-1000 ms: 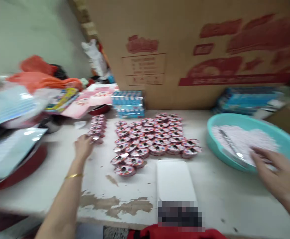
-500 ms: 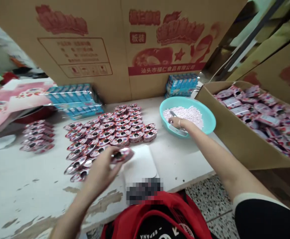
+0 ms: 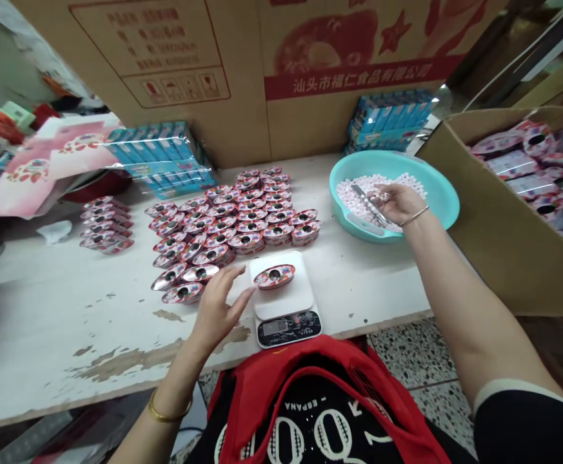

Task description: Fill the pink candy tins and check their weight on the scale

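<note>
Two bare hands are shown at a worn white workbench (image 3: 63,322), seen from above. The left hand (image 3: 218,306) is held open, its fingers spread and nothing gripped, just beside a digital kitchen scale (image 3: 284,299). An oval pink-and-silver tin (image 3: 274,277) is lying on the scale's white platform, with the fingertips (image 3: 247,293) stopped just short of it. The right hand (image 3: 397,203) is half curled above a teal plastic basin (image 3: 436,193) of pale pink candies (image 3: 358,196), and a metal scoop (image 3: 369,203) is seen under its fingers; whether the scoop is gripped cannot be told. Dozens of matching tins (image 3: 233,225) are laid in overlapping rows beyond the scale, and a smaller group of tins (image 3: 104,225) is placed further left. A cardboard box (image 3: 513,212) of packaged tins is set at the right, and shrink-wrapped blue packs (image 3: 160,158) are stood against a large printed carton (image 3: 358,64)
</note>
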Available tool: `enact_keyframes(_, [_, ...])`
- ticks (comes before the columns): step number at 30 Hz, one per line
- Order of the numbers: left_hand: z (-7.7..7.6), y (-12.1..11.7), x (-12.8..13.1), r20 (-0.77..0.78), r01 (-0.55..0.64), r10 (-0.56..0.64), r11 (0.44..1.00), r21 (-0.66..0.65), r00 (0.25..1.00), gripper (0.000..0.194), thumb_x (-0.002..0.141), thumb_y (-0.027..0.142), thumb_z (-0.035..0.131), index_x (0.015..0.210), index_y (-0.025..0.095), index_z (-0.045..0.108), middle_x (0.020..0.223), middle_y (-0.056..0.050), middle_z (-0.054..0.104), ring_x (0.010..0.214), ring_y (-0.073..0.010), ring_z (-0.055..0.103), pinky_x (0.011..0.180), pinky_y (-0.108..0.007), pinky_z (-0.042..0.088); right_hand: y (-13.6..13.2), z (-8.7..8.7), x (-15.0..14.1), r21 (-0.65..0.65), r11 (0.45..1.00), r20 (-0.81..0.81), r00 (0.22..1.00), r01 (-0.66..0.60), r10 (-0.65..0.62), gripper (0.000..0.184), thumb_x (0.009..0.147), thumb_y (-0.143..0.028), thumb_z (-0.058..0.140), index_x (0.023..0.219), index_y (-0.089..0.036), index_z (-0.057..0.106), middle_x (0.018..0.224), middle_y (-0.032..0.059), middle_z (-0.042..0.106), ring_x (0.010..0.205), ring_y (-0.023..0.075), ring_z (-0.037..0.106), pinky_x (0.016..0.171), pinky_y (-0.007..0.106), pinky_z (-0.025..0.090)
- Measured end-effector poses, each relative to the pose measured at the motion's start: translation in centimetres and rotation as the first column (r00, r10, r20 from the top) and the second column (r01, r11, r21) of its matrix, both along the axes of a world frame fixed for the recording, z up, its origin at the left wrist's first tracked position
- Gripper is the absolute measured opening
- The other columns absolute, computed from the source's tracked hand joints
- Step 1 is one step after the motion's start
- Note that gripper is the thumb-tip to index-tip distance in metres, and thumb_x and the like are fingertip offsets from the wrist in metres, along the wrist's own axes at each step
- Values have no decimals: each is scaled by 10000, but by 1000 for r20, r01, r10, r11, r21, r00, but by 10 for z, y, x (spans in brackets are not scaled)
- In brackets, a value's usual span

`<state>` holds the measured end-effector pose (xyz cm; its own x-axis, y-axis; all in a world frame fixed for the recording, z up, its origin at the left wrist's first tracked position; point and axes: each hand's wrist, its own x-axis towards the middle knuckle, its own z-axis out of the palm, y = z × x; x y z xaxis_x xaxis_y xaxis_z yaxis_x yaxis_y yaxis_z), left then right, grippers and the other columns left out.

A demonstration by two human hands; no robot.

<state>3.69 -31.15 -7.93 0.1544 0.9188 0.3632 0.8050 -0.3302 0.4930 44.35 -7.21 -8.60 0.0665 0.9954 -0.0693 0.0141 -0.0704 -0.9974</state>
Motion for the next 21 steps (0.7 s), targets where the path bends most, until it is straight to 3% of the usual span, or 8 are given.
enact_keyframes(4, [-21, -30, -20, 39, -66, 71, 991, -114, 997, 323, 918, 385, 544, 1180, 198, 565, 1014, -70, 667, 922, -188, 635, 825, -330, 520, -12, 7, -2, -126, 989, -93, 992, 78, -90, 226, 765, -154, 714, 666, -227, 524, 632, -6, 550, 666, 128, 552, 580, 255, 424])
enact_keyframes(8, [-46, -58, -29, 46, -130, 141, 975, -183, 989, 301, 927, 366, 533, 1167, 187, 569, 949, -53, 655, 852, -163, 627, 785, -303, 514, -35, 22, -27, -69, 995, -100, 991, 79, -85, 218, 709, -126, 778, 697, -214, 579, 654, -23, 557, 662, 100, 532, 593, 252, 395])
enact_keyframes(10, [-58, -69, -29, 62, -149, 163, 970, -190, 985, 288, 931, 348, 529, 1166, 186, 567, 950, -53, 651, 853, -159, 625, 794, -301, 513, -55, 36, -49, -71, 997, -79, 997, -13, 7, 159, 704, -115, 769, 760, -181, 636, 668, -10, 585, 637, 88, 538, 593, 256, 387])
enact_keyframes(12, [-67, -76, -27, 79, -164, 181, 968, -193, 980, 277, 930, 334, 532, 1161, 186, 568, 958, -56, 648, 868, -160, 626, 808, -304, 512, -81, 51, -78, -64, 977, -8, 979, -202, 202, 172, 709, -154, 768, 855, -147, 678, 675, 5, 615, 587, 84, 527, 572, 263, 381])
enact_keyframes(16, [-78, -82, -25, 110, -183, 207, 963, -197, 972, 272, 926, 325, 536, 1163, 193, 571, 951, -55, 638, 872, -165, 618, 808, -315, 511, -132, 72, -135, -10, 811, 263, 781, -585, 567, 123, 791, -222, 699, 893, -155, 687, 643, -16, 601, 542, 84, 486, 540, 258, 373])
enact_keyframes(18, [-79, -81, -25, 127, -183, 210, 963, -196, 969, 272, 928, 321, 532, 1166, 195, 570, 946, -52, 634, 868, -164, 615, 801, -316, 512, -148, 75, -158, -17, 727, 455, 642, -686, 617, 74, 812, -160, 645, 870, -162, 690, 675, -10, 606, 598, 97, 505, 586, 258, 389])
enact_keyframes(21, [-80, -79, -25, 141, -181, 209, 965, -190, 968, 264, 929, 319, 527, 1156, 195, 577, 935, -50, 628, 861, -163, 612, 788, -314, 510, -156, 75, -182, -90, 654, 716, 408, -751, 567, 153, 811, -72, 593, 883, -151, 703, 790, 30, 645, 736, 131, 550, 694, 267, 406])
